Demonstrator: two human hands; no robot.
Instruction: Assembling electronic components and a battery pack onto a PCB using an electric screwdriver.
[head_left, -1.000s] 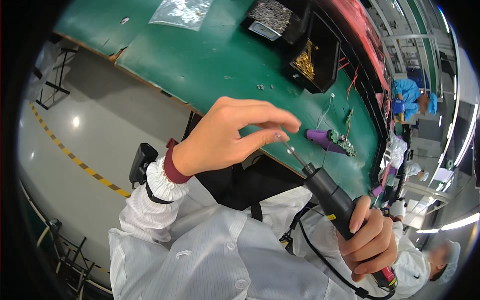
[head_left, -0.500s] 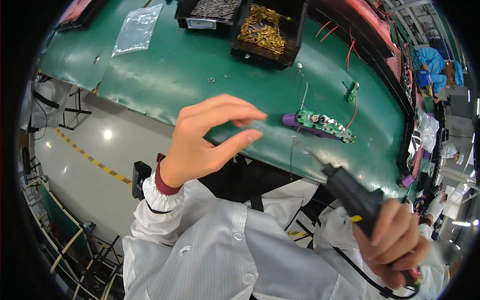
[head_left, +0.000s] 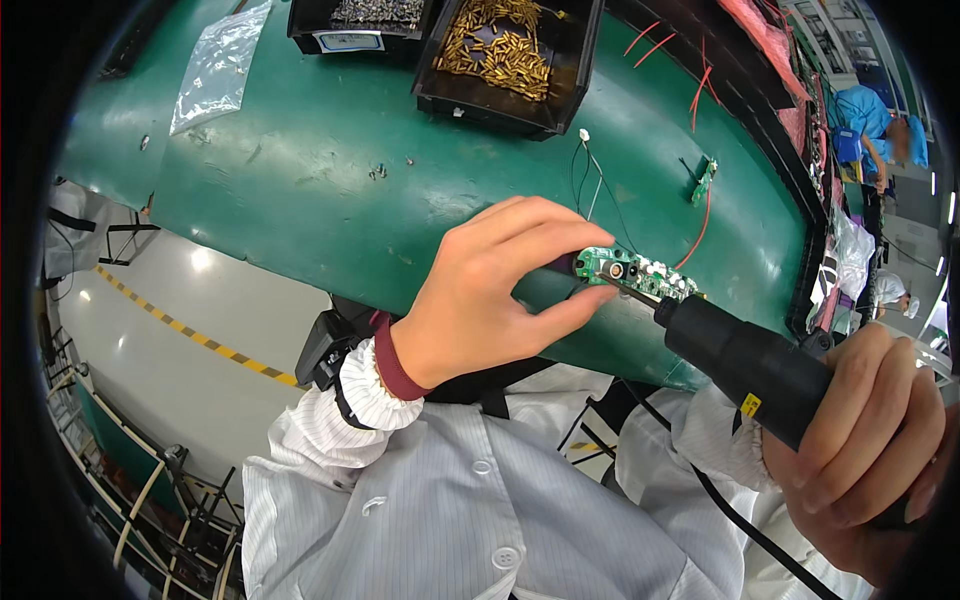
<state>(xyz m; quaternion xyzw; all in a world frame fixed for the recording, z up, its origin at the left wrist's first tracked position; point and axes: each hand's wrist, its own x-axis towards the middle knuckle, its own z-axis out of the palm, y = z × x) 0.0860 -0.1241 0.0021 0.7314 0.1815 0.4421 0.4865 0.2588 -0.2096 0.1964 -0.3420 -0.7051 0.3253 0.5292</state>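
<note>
A green circuit board (head_left: 655,277) crowded with small parts lies near the front edge of the bench. My left hand (head_left: 500,275) holds its left end between thumb and fingers. Only a sliver of the purple piece under the board shows beside my fingers. In my right hand (head_left: 865,440) is a black corded electric screwdriver (head_left: 745,360), tilted so that its bit reaches the board's left part, close to my left thumb. Whether the bit touches a screw cannot be made out. Thin wires (head_left: 590,175) with a white plug run off behind the board.
Behind stand a black bin of brass-coloured standoffs (head_left: 500,60) and a black bin of silver screws (head_left: 375,12). A clear plastic bag (head_left: 222,70) lies at left, a few loose screws (head_left: 378,172) nearer. Right of them are a smaller green board (head_left: 705,182) and red wires (head_left: 700,95).
My left hand has moved right and taken hold of the board's left end. The screwdriver's bit has come up to the board, with my right hand shifted right and slightly up.
</note>
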